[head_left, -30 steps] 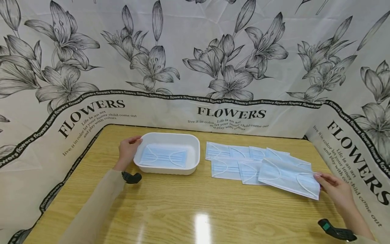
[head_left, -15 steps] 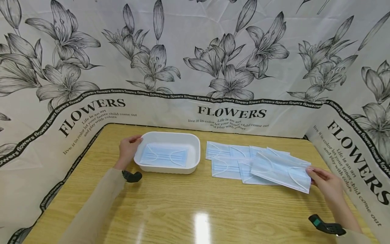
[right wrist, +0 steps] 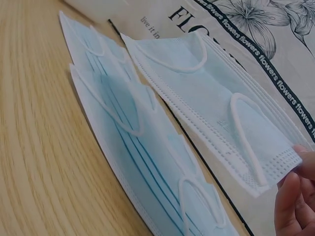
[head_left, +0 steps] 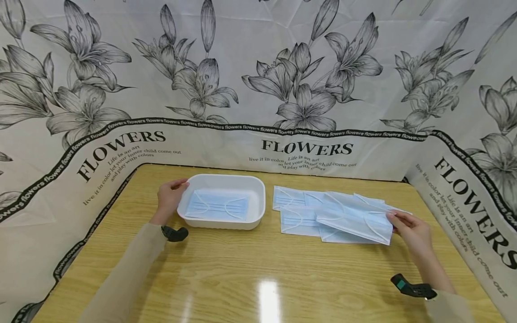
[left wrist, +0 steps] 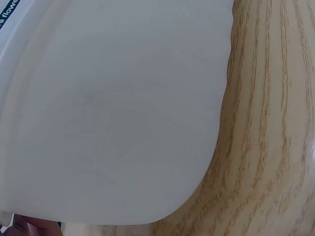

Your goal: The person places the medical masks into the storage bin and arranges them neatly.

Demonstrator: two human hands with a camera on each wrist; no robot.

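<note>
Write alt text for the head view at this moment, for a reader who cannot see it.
A person's right hand pinches one end of a light blue face mask, held above several more masks spread on a wooden table. The left hand holds the rim of a white tray with one mask lying inside. A flower-printed cloth surrounds the table.

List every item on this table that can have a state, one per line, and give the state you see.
White rectangular plastic tray: upright on the table, steadied at its left rim.
Light blue pleated face mask in the tray: lying flat.
Light blue face mask in the right hand: lifted, pinched at its right edge.
Remaining light blue face masks: flat, overlapping.
Left hand: gripping the tray rim.
Right hand: fingers pinching the mask.
</note>
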